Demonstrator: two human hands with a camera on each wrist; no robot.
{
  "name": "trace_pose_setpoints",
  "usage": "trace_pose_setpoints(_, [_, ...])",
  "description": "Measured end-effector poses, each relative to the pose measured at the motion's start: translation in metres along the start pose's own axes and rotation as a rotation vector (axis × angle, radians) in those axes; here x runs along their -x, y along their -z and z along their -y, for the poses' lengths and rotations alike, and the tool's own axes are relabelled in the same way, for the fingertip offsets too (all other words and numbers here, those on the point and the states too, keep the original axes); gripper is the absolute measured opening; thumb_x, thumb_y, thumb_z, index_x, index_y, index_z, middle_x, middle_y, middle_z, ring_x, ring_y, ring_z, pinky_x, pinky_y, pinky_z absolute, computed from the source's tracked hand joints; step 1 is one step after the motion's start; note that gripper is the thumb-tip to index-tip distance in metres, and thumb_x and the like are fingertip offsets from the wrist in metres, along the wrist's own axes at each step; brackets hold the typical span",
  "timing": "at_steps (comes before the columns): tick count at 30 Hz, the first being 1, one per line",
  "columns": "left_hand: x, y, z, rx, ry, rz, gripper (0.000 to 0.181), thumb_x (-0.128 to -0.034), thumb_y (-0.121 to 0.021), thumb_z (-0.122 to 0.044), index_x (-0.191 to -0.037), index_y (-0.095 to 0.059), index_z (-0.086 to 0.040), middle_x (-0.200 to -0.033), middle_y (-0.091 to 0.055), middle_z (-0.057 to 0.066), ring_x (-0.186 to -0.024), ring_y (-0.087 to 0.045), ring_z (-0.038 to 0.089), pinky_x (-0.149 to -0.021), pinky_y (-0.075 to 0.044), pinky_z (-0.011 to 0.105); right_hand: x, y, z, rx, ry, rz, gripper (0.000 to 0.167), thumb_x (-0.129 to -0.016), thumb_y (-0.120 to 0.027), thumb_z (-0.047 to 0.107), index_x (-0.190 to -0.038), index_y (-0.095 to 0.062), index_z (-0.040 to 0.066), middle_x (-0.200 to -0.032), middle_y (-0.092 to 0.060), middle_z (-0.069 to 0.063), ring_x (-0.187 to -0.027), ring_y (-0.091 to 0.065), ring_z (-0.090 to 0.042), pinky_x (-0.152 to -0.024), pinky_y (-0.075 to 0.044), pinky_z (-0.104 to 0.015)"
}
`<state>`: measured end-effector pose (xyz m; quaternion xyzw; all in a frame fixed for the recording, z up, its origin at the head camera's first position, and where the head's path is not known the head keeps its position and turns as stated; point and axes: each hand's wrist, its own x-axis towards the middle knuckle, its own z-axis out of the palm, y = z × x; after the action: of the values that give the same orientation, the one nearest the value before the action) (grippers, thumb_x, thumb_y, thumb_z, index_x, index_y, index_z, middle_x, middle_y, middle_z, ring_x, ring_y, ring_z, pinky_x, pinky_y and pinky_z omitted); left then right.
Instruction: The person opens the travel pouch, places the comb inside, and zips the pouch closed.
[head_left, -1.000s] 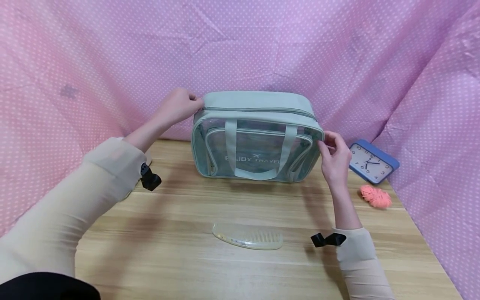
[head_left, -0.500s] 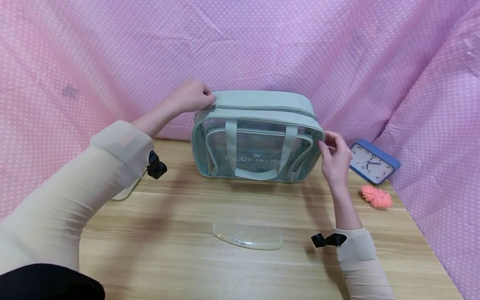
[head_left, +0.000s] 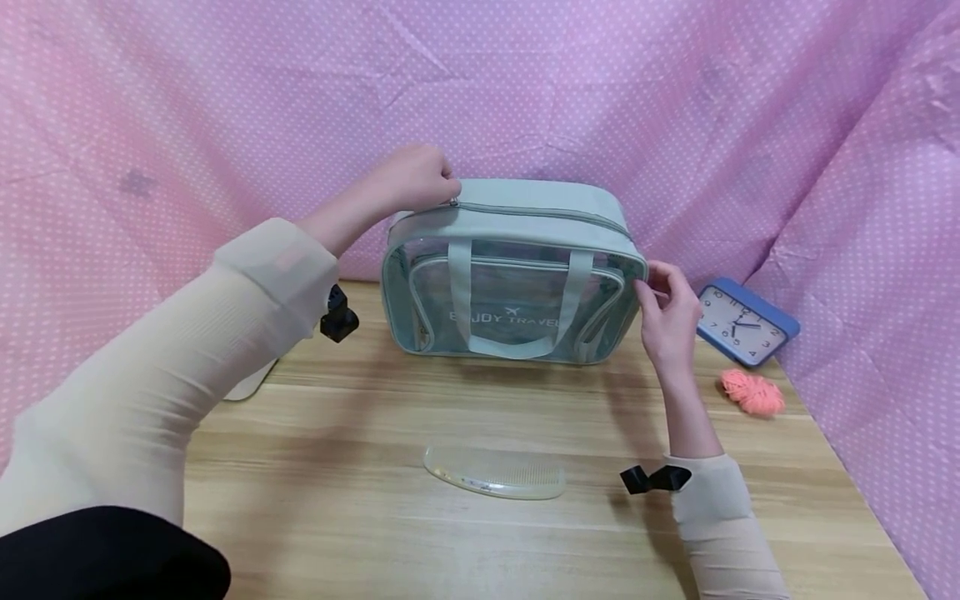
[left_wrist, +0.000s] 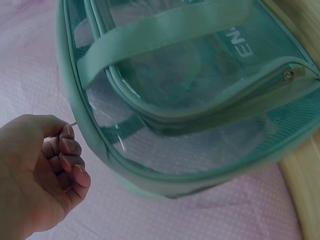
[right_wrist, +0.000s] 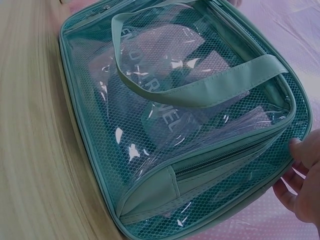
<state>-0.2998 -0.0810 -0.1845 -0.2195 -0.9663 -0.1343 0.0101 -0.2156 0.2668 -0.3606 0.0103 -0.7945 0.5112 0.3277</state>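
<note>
Three cameras around one bag point(head_left: 517, 292): one wide, two close.
The head camera looks forward and down across the table point(head_left: 375, 542), over its far edge to the pink cloth point(head_left: 525, 92). The left wrist camera faces the bag's front from close by, beside the left hand point(left_wrist: 32, 175), its picture turned so the table lies rightward; the right wrist camera, also close, has the table leftward and the right hand point(right_wrist: 306, 185) opposite. All three share the handle point(right_wrist: 220, 85) and some lettering point(head_left: 517, 320).

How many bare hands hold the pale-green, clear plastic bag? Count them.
2: left hand pinching the silvery zipper pull on top, right hand gripping the bag's right edge.
</note>
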Motion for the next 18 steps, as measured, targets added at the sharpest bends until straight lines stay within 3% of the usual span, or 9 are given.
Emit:
trace_pose_setpoints(11, [-0.016,0.000,-0.026,-0.013,-0.048,-0.004,0.036,-0.0918,-0.050,-0.018,-0.058,-0.035,-0.016,-0.050,-0.030,-0.008,-0.049,-0.024,0.009,-0.050,-0.022,0.024,-0.001,-0.001,-0.002,-0.002,0.004,-0.001,0.025,-0.100,-0.065,0.008,-0.125,-0.068,0.004,-0.117,-0.069,-0.014,-0.103,-0.061,0.001,-0.090,-0.052,-0.014])
trace_pose_setpoints(18, [-0.027,-0.003,-0.038,-0.001,-0.036,0.017,0.037,-0.0920,-0.051,-0.019,-0.059,-0.036,-0.017,-0.050,-0.029,-0.008,-0.049,-0.023,0.008,-0.050,-0.022,0.024,-0.002,-0.001,-0.003,0.014,-0.001,-0.006,0.025,-0.100,-0.065,0.009,-0.124,-0.068,0.003,-0.117,-0.069,-0.013,-0.103,-0.061,0.001,-0.090,-0.051,-0.014])
